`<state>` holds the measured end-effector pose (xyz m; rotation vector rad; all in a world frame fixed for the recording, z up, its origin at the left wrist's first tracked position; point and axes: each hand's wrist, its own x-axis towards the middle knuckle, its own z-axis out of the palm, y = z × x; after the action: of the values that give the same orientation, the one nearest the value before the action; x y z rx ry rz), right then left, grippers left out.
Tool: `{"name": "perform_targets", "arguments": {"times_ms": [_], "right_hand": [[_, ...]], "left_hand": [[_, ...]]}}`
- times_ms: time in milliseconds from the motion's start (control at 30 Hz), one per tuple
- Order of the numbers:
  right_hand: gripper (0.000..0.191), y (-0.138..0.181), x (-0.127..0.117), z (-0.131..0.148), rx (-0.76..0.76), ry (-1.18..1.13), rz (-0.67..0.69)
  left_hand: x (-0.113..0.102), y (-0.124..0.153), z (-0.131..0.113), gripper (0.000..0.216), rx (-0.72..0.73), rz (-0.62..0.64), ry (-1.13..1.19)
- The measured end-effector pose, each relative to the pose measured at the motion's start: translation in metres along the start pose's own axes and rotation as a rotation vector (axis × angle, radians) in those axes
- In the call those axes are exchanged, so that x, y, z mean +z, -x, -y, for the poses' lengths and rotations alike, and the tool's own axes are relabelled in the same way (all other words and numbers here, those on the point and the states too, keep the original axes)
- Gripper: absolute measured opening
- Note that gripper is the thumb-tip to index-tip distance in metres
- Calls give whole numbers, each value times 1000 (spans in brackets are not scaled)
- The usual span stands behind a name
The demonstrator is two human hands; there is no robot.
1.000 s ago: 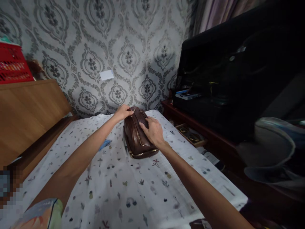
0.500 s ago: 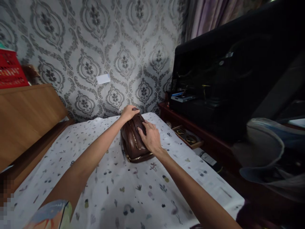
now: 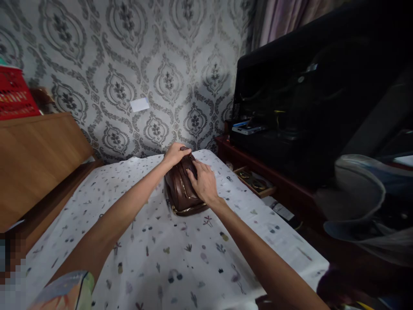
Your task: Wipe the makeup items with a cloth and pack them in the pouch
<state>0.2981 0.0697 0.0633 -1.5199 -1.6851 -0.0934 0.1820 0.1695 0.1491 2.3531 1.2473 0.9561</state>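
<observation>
A dark brown leather bag (image 3: 177,193) with gold-coloured zips lies on the white printed sheet (image 3: 151,262). My left hand (image 3: 175,154) is closed around the bag's far upper end, its thumb over the top and the other fingers mostly hidden behind. Across the right side of the bag rests my right hand (image 3: 204,183), fingers stretched forward and thumb apart on the leather. Both zips visible on the near part look closed, though the far end is covered by my hands.
A wooden headboard (image 3: 41,159) with a red basket (image 3: 16,94) on top stands at left. To the right are a large dark television (image 3: 309,112), a pulled-out drawer (image 3: 254,181) and a clear plastic item (image 3: 358,198). Patterned wallpaper (image 3: 167,82) rises behind the bed.
Both hands keep nearly the same place on the bag. The right hand shifts very slightly toward the far end, and the view moves a little.
</observation>
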Motion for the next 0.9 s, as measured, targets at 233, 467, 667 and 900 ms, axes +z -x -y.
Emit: {"name": "perform_targets", "arguments": {"times_ms": [233,467,667,900], "right_hand": [[55,21,4,5,-19,54,-97],[53,26,11,4,-30,20,-119],[54,24,10,9,4,9,-77],[56,22,6,13,34,12,-32]], "left_hand": [[-28,13,13,23,10,-34,-183],[-37,24,25,25,-111,-15,-408],[-41,31,14,19,-151,-10,-473],[-44,39,1,18,-140,9,-448]]}}
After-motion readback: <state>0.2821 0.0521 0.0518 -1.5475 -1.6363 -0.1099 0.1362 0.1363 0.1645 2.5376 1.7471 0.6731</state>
